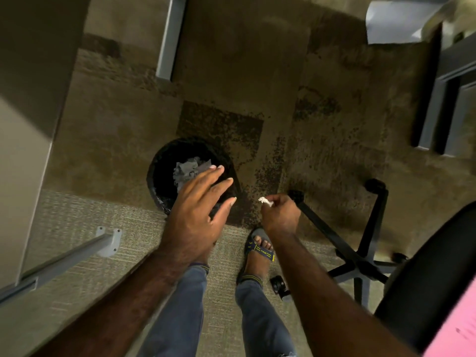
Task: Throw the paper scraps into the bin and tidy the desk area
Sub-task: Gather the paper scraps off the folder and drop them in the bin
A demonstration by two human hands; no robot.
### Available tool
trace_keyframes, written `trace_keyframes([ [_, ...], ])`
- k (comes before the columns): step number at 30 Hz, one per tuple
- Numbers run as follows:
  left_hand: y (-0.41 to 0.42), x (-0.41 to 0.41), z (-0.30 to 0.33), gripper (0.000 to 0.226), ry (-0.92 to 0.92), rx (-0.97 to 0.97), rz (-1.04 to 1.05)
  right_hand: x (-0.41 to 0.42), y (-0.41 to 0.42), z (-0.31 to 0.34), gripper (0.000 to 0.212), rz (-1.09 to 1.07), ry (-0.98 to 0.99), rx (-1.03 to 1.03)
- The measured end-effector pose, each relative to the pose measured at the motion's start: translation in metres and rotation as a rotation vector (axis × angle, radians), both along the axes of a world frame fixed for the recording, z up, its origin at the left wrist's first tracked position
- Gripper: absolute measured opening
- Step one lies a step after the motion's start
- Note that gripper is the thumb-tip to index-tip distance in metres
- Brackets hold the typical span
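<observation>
Left hand: one left hand [199, 202], fingers straight and spread, holding nothing, hovering over the near rim of the bin.
Right hand: one right hand [280, 215], fingers curled, pinching one small white paper scrap [265, 201] at its fingertips, just right of the bin and above the carpet.
Bin: one round black bin [159, 176] on the carpet [322, 155], lined with a dark bag.
Scraps in bin: a crumpled grey-white paper clump [186, 168] lies inside; the count of pieces cannot be told.
Chair: one black office chair base [360, 264] at right, with three casters showing.
Feet: one sandalled foot [257, 253] in plain view, behind the right hand.
</observation>
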State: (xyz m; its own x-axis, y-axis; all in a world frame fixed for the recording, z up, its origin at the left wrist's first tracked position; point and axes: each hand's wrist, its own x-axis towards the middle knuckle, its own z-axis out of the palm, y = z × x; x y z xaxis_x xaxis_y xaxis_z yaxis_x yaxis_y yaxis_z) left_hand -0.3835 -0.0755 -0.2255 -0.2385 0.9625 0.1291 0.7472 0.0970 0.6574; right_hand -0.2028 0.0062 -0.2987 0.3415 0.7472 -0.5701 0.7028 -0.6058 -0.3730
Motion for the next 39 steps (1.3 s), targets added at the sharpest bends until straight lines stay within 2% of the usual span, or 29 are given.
trace_keyframes([
  [16,-0.026,-0.062,0.018,0.037,0.089,-0.022,0.067,-0.090,-0.013,0.035,0.009,0.245,0.229,-0.044],
  [20,-0.030,-0.069,0.020,0.036,0.101,-0.034,0.081,-0.099,-0.011,0.043,0.025,0.341,0.255,-0.038],
  [24,-0.032,-0.072,0.020,0.036,0.108,-0.050,0.078,-0.100,-0.013,0.049,0.035,0.374,0.344,-0.025],
  [28,-0.029,-0.069,0.024,0.037,0.101,-0.056,0.085,-0.094,-0.010,0.054,0.035,0.395,0.402,-0.004],
  [39,0.001,-0.033,0.037,0.037,0.066,-0.034,0.012,-0.050,-0.003,0.075,0.037,0.412,0.366,0.097],
])
